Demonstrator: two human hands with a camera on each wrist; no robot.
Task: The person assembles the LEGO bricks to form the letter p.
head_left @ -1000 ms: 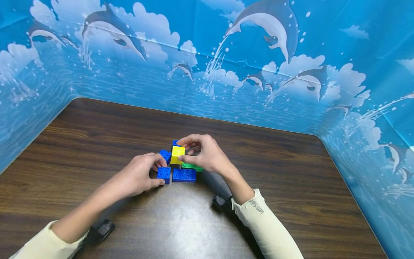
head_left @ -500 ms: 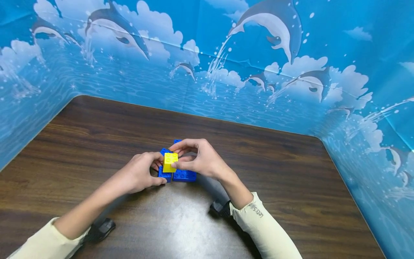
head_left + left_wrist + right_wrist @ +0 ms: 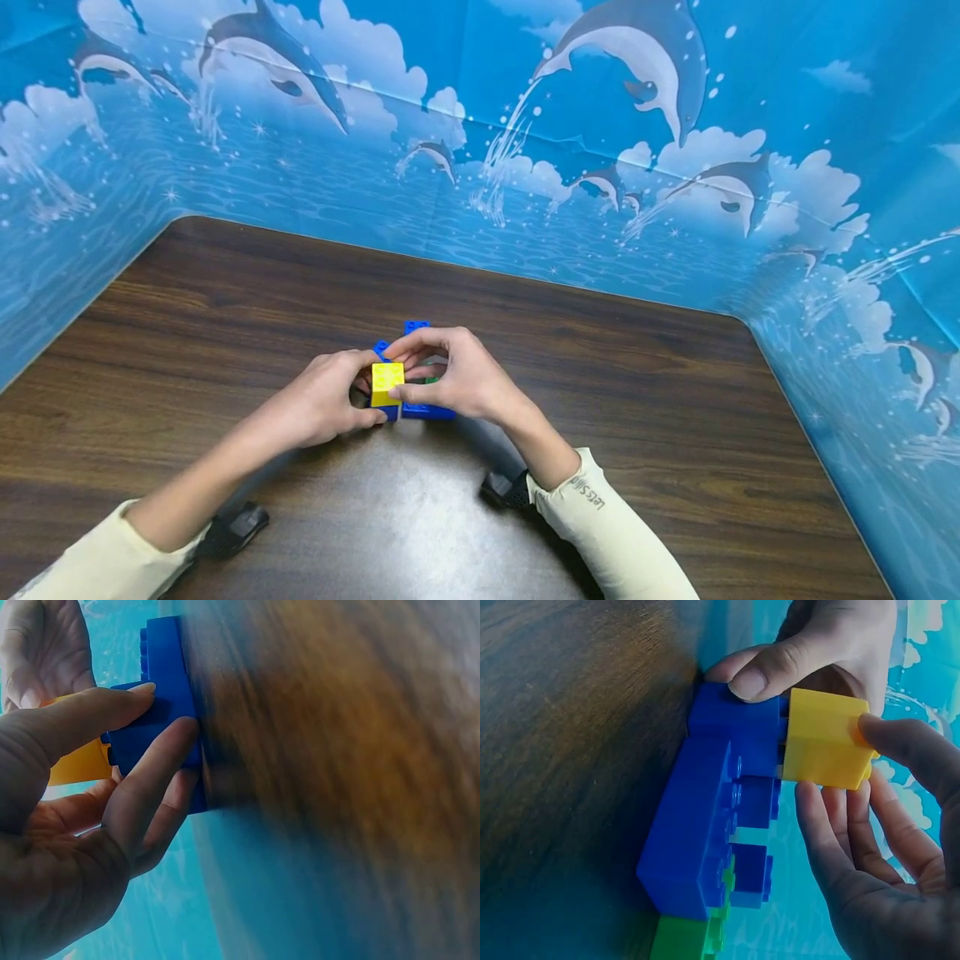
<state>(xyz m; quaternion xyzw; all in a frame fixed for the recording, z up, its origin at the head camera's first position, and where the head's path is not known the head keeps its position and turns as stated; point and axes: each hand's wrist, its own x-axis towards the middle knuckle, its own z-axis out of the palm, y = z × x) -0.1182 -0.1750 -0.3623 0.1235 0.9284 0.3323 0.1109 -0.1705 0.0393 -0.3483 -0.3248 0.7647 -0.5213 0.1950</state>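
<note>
Your left hand (image 3: 326,406) pinches the small blue brick (image 3: 735,724) flat on the table (image 3: 225,333). Your right hand (image 3: 457,379) holds the yellow brick (image 3: 387,383) by its side faces, atop the blue one (light, rigid, smooth plastic, likely slippery).

One toy brick (image 3: 387,382) sits on a smaller brick (image 3: 389,411) at mid-table (image 3: 225,333). A longer brick (image 3: 427,410) lies just right; others lie behind.

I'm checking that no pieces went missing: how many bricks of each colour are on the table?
blue bricks: 4
yellow brick: 1
green brick: 1
Total: 6
</note>
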